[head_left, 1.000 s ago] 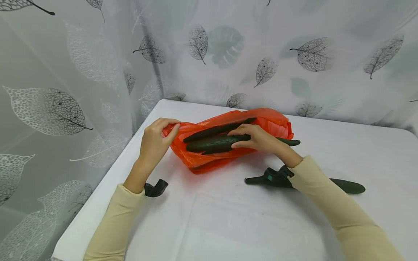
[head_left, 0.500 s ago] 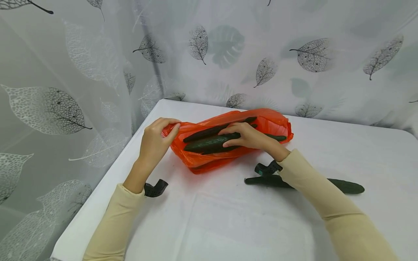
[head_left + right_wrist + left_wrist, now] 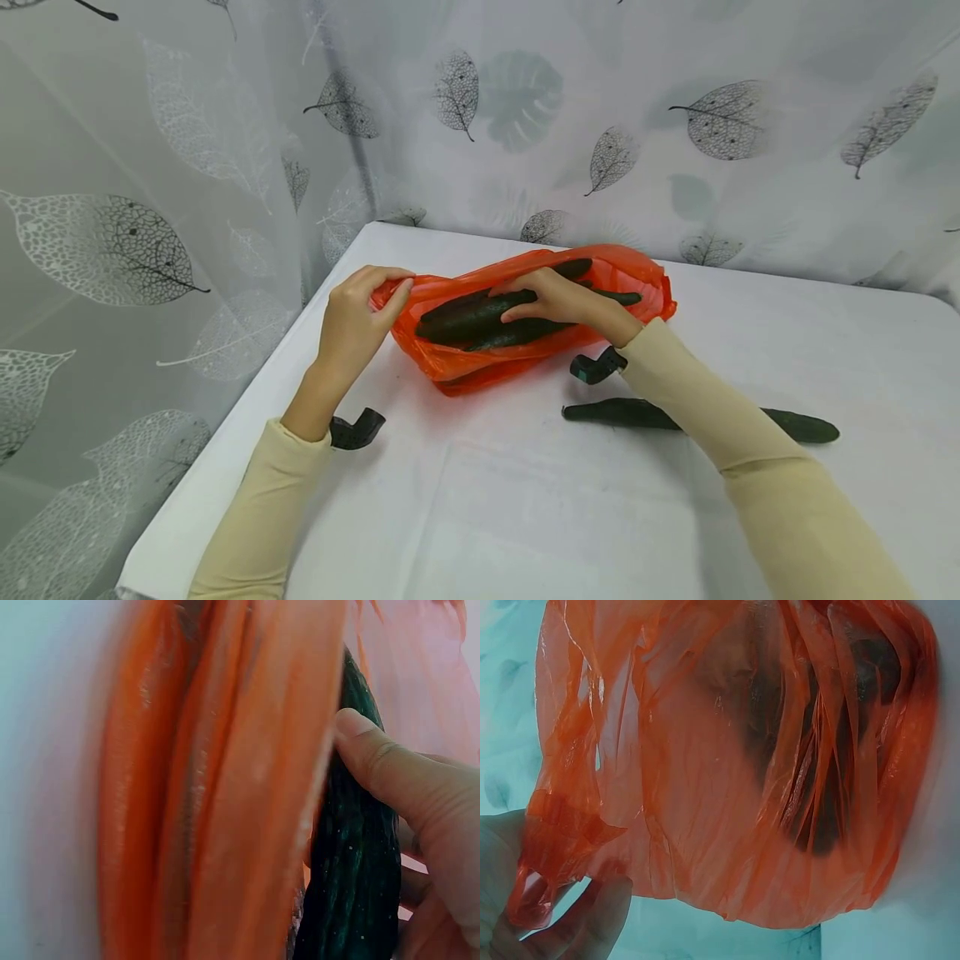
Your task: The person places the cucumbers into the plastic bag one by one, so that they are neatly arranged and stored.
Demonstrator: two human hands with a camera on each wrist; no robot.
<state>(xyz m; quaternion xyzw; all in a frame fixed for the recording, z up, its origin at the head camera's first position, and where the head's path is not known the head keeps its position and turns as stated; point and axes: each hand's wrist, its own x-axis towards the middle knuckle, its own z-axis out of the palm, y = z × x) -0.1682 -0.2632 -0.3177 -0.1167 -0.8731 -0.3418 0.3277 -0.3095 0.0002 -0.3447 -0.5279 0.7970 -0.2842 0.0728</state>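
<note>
In the head view, a thin red plastic bag [image 3: 637, 262] lies open towards me with several dark green cucumbers in it. My left hand [image 3: 354, 321] pinches the left edge of the bag's mouth; the left wrist view shows the gathered film [image 3: 562, 825] between its fingers. Inside the bag my right hand [image 3: 558, 298] grips a cucumber [image 3: 457, 322] around its middle. A second cucumber [image 3: 517, 333] lies just in front of the held one. In the right wrist view the thumb [image 3: 367, 742] presses on the held cucumber [image 3: 356, 862]; the bag's folds hide part of it.
Another cucumber [image 3: 622, 412] lies on the white table [image 3: 555, 517], partly hidden beneath my right forearm. A leaf-patterned curtain [image 3: 525, 125] hangs behind the table and along its left side. Both wrists wear a black camera mount [image 3: 360, 429].
My right hand has moved left and slightly away from me, carrying the cucumber deeper into the bag, over the others. The left hand keeps its hold on the bag's edge.
</note>
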